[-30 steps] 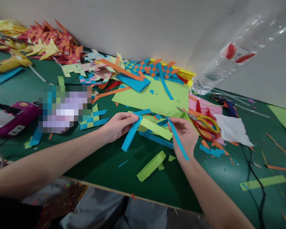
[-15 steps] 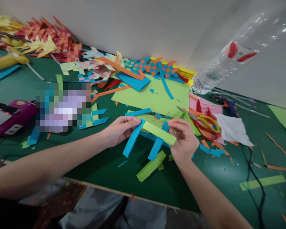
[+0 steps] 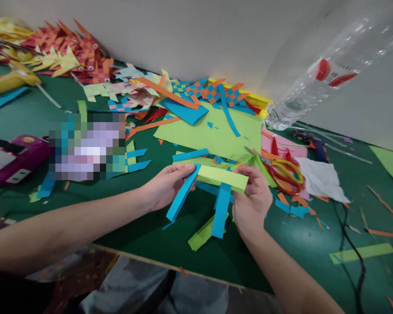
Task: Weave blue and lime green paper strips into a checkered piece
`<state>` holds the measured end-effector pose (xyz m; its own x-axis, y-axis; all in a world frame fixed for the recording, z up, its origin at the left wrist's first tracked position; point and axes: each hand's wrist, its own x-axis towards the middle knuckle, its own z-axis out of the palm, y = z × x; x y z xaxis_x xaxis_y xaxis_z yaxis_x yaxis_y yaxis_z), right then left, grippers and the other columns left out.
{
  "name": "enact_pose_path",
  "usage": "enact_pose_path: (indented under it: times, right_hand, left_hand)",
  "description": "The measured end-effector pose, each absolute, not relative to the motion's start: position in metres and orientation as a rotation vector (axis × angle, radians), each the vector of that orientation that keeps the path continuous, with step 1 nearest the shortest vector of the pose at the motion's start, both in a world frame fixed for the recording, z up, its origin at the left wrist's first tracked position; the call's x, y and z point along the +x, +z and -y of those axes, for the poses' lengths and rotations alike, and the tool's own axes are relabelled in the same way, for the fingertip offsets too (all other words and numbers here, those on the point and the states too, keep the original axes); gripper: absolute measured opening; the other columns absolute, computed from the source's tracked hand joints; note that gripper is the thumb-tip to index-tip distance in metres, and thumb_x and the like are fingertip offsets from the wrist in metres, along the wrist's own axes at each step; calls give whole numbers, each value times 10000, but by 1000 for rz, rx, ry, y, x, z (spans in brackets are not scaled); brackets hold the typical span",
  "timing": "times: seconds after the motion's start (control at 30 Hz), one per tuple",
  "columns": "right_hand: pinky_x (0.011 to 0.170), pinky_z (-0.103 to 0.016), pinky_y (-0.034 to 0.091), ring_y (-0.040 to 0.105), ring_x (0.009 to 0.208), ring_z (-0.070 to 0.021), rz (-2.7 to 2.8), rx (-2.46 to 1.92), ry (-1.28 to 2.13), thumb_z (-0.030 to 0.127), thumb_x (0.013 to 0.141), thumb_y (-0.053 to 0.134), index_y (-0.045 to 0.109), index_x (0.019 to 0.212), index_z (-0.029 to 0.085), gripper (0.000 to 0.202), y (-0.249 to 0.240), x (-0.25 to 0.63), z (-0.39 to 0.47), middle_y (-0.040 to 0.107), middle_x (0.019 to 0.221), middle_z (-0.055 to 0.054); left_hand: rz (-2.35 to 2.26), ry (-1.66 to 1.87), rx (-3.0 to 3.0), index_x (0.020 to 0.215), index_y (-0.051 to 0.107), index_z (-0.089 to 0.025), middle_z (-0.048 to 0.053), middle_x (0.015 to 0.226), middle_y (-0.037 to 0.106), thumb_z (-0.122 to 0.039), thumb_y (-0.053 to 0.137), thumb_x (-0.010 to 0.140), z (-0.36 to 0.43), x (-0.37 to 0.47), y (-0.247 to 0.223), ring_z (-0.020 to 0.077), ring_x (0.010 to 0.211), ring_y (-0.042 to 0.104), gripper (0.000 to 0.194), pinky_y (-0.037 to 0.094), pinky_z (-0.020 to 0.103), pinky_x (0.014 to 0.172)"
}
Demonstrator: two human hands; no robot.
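Light-green paper strip (image 3: 218, 175) spans left hand (image 3: 165, 185) and right hand (image 3: 253, 198)

We see the left hand closed in a pinch, thumb against fingers, on the light-green paper strip's left end, where a folded blue strip (image 3: 183, 192) slants down. A wider blue strip (image 3: 220, 213) hangs below the light-green paper strip, nearer the right hand. That hand is half curled, its fingers touching the light-green paper strip's right end; the paper hides part of its grip, so we cannot tell which strip it pinches. All 3 strips are above the green table (image 3: 140, 235). Just beyond the right hand we find scissors (image 3: 288, 171) with red and yellow handles, beside a white tissue (image 3: 321, 179). Farther back lies a light-green sheet (image 3: 203, 136)
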<state>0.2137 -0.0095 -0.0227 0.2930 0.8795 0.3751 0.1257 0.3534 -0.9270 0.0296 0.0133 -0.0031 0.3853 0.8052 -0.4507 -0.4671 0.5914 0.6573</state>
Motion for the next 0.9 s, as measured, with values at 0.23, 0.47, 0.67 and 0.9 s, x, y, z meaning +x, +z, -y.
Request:
enact_pose_path:
  times: [0.23,0.47,0.67,0.9]
  right_hand:
    - [670,-303,525,620,788,-154,1180,-1094,686,209,832,612,588,930,246,107,-19,209,12,616,868,-23]
    - [665,-251,518,604,786,-114,1151,-988,865,158,820,621,606,945,254,159,-15,202,21,595,858,6]
    - [665,-259,524,598,786,-126,1184,-960,953,152,733,696,607,956,264,265,-15,200,21,583,866,7]
    - [801,-394,559,643,951,-222,1188,-953,1380,378,798,631,622,1068,277,288,-30,205,16,667,1048,-53]
  left_hand:
    - [-884,812,606,680,630,-144,-14,559,574,-343,756,715,-6,31,-8,73,528,544,238,460,170,531]
    - [-905,800,660,691,652,-148,-29,567,582,-367,794,661,1,33,-6,58,523,544,262,446,142,499]
    - [-921,806,669,686,638,-142,-30,563,576,-364,772,689,3,35,-5,57,511,542,260,440,143,483]
    - [-920,943,593,709,628,-141,-20,581,609,-336,777,687,0,35,-4,81,514,574,246,496,184,508]
